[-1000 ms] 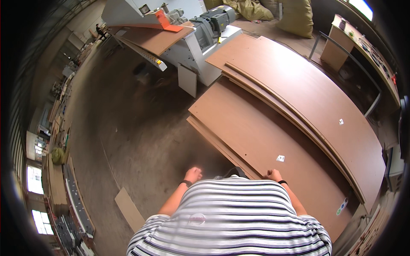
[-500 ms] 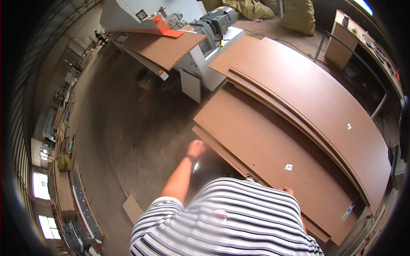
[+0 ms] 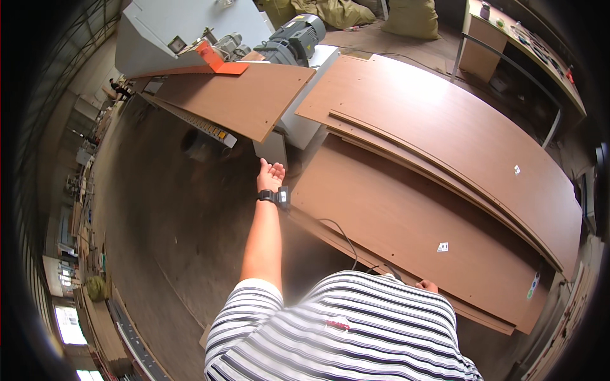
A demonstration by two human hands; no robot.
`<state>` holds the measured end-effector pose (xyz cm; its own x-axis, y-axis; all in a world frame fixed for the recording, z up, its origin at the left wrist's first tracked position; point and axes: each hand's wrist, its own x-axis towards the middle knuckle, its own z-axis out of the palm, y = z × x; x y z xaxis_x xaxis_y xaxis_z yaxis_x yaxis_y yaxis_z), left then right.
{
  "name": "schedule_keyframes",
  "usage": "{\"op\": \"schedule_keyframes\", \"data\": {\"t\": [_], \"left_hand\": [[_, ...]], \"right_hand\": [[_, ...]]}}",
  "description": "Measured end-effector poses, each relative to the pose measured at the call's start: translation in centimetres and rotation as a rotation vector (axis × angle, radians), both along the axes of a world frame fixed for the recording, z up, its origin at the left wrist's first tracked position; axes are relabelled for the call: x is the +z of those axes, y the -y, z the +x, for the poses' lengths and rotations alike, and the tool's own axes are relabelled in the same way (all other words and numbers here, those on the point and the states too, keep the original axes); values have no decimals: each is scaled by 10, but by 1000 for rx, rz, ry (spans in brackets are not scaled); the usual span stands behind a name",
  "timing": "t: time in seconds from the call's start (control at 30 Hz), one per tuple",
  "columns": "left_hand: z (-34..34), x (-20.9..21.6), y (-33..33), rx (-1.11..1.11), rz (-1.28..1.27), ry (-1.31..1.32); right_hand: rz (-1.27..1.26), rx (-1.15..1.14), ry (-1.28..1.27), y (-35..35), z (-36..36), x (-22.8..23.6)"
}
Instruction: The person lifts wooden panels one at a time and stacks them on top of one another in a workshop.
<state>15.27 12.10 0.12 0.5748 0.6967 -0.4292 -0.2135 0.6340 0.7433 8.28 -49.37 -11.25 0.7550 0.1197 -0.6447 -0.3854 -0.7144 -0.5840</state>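
Observation:
My left hand (image 3: 270,176) reaches forward, palm turned up and fingers apart, with nothing in it. It is just below the near corner of a brown board (image 3: 238,98) that sticks out of the machine, with a gap between them. A black band with a small box (image 3: 281,197) is on that wrist. My right hand (image 3: 427,286) rests at the near edge of the lower stack of brown boards (image 3: 406,216); my striped shirt hides most of it, and its fingers do not show clearly.
The grey machine (image 3: 184,32) carries an orange guard (image 3: 216,61) and a dark motor (image 3: 292,39). A taller stack of brown boards (image 3: 445,127) lies beyond the lower one. A black cable (image 3: 346,235) loops near my body. A workbench (image 3: 486,44) stands at the far right.
My left hand has risen forward from beside the lower stack and opened toward the machine's board. That board sticks out farther toward me. The view has shifted; my right hand remains at the stack's edge.

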Motion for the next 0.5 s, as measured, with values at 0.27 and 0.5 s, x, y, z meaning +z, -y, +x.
{"op": "schedule_keyframes", "data": {"t": [0.27, 0.5], "left_hand": [[48, 20, -4, 20, -143, -7], [62, 7, 26, -41, -9, -144]], "right_hand": [[-86, 21, 4, 16, -4, -15], [-116, 71, 56, 44, 9, -17]]}}
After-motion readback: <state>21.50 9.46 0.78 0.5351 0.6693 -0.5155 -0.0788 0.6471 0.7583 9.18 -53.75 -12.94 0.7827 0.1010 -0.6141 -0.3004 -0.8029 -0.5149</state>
